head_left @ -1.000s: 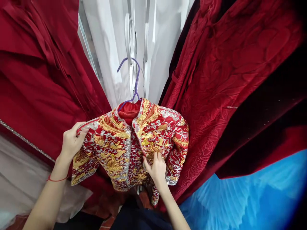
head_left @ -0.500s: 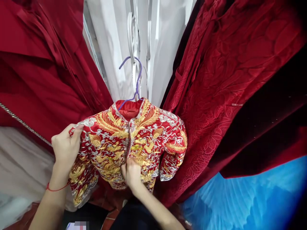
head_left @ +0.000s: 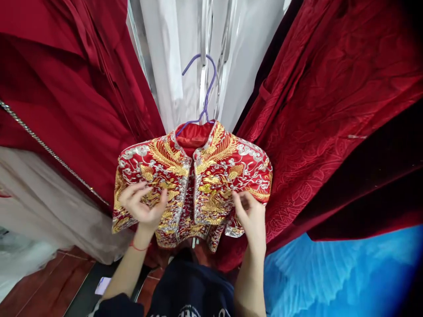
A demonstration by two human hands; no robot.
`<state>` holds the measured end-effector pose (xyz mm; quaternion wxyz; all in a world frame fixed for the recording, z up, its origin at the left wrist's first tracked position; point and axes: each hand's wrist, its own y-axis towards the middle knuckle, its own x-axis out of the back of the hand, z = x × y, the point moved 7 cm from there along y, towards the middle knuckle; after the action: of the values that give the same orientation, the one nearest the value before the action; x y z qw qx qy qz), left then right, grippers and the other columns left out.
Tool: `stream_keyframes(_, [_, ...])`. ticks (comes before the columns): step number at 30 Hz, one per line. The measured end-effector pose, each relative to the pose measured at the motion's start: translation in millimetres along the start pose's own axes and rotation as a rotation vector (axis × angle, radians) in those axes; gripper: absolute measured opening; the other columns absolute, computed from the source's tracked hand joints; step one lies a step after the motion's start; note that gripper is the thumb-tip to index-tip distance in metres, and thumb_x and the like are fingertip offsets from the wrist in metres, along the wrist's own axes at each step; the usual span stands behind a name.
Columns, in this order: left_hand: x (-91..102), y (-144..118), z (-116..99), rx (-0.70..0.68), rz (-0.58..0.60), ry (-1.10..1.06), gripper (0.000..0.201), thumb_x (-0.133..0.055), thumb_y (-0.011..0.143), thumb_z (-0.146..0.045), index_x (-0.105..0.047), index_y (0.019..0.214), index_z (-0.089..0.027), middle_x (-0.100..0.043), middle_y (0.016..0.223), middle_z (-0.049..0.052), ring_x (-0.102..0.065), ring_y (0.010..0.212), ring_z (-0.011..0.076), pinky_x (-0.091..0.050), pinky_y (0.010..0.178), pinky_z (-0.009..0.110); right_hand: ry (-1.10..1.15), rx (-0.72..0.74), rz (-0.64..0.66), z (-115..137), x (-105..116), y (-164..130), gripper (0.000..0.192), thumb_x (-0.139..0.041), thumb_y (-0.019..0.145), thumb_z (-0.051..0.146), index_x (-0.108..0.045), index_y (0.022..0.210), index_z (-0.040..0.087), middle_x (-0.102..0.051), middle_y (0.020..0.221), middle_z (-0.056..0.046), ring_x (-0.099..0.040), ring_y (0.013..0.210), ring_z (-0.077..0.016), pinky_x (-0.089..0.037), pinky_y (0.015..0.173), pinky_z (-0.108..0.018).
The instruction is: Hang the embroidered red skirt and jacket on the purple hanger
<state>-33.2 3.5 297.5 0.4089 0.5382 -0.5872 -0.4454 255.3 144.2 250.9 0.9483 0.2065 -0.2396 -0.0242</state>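
A child-sized red embroidered jacket [head_left: 214, 176], worked in gold and silver thread, hangs on a purple hanger [head_left: 211, 83]. The hanger's hook is on a white metal rack [head_left: 202, 88]. The two front panels of the jacket stand slightly apart below the collar. My left hand [head_left: 143, 207] is open in front of the left panel, thumb and fingers apart, with nothing held. At the right panel, near the sleeve, is my right hand [head_left: 253, 220]; its thumb and index finger come together on the jacket's fabric.
Dark red gowns hang on the left [head_left: 66, 105] and right [head_left: 313, 123]. White garments [head_left: 161, 57] hang behind the rack. A blue pleated dress [head_left: 330, 273] is at lower right, pale tulle [head_left: 66, 207] at lower left. A small light rectangular object [head_left: 103, 285] lies low by my left arm.
My left hand has let go of the jacket's shoulder and moved right. My right hand has left the front edge for the side. The front panels have parted and the view has shifted.
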Motion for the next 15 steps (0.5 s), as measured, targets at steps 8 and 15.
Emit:
stream_keyframes(8, [-84.1, -172, -13, 0.641, 1.002, -0.217, 0.038, -0.074, 0.075, -0.056, -0.063, 0.088, -0.023, -0.069, 0.085, 0.004, -0.064, 0.070, 0.0189, -0.048, 0.069, 0.030, -0.209, -0.015, -0.767, -33, 76, -18, 0.048, -0.068, 0.081, 0.058, -0.057, 0.105, 0.017, -0.062, 0.096, -0.011, -0.059, 0.074, -0.0184, -0.049, 0.066, -0.031])
stream_keyframes(15, [-122.4, -221, -2, 0.865, 1.034, -0.361, 0.031, -0.076, 0.071, -0.049, -0.066, 0.078, -0.020, -0.071, 0.099, 0.012, -0.061, 0.107, 0.0311, -0.045, 0.100, 0.043, 0.322, -0.123, -0.296, -54, 53, -15, 0.038, -0.037, 0.098, 0.053, -0.054, 0.107, 0.020, -0.055, 0.070, 0.002, -0.054, 0.059, -0.0137, -0.046, 0.059, -0.028])
